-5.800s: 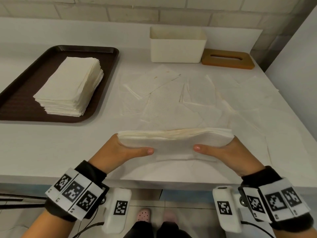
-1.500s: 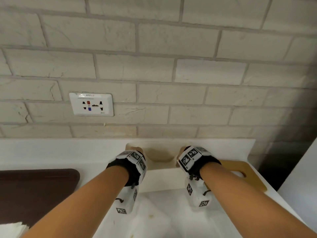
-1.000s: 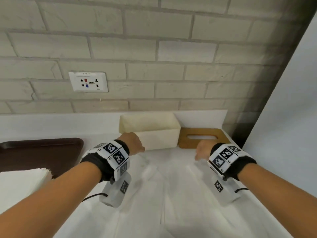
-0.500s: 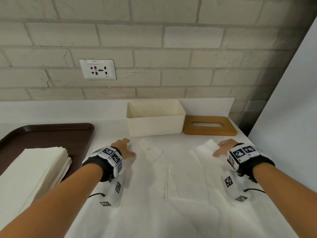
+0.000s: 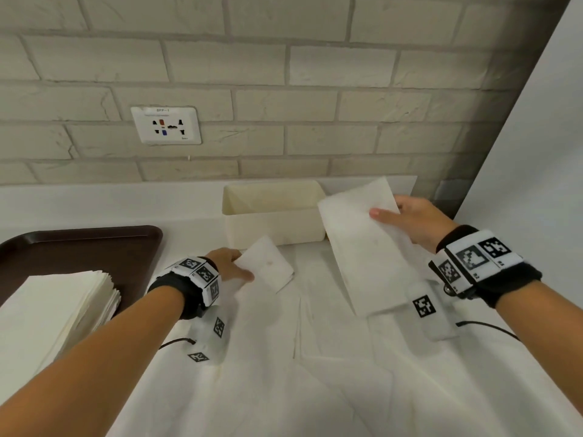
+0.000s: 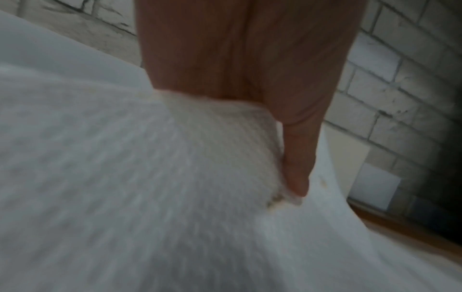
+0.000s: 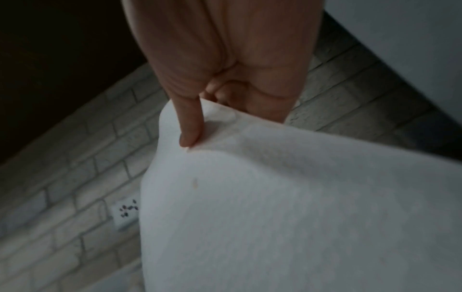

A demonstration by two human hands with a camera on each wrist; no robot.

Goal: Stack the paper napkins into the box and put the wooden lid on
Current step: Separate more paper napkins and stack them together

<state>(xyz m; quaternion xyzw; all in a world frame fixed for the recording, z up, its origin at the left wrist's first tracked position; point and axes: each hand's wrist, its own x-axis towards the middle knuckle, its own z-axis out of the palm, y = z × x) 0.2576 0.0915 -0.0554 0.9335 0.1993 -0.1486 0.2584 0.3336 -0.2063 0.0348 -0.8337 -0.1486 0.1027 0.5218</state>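
The cream box (image 5: 274,216) stands open at the back of the counter. My right hand (image 5: 388,213) holds a white napkin (image 5: 362,250) lifted off the counter just right of the box, thumb on top, fingers underneath. The right wrist view shows the thumb (image 7: 190,136) pressed on that napkin (image 7: 275,207). My left hand (image 5: 244,272) pinches the edge of a smaller folded napkin (image 5: 268,266) in front of the box, low over the counter. The raised napkin hides the wooden lid in the head view; a brown strip of the lid (image 6: 400,231) shows in the left wrist view.
A dark brown tray (image 5: 94,247) at the left carries a tall stack of napkins (image 5: 53,313). Several loose napkins (image 5: 315,373) cover the counter in front of me. A brick wall with a socket (image 5: 166,125) runs behind, and a white panel (image 5: 536,152) closes the right side.
Half a second ago both hands lay flat on the loose napkins. Each now holds one; the right hand has raised its napkin beside the box, the left has lifted its napkin's edge.
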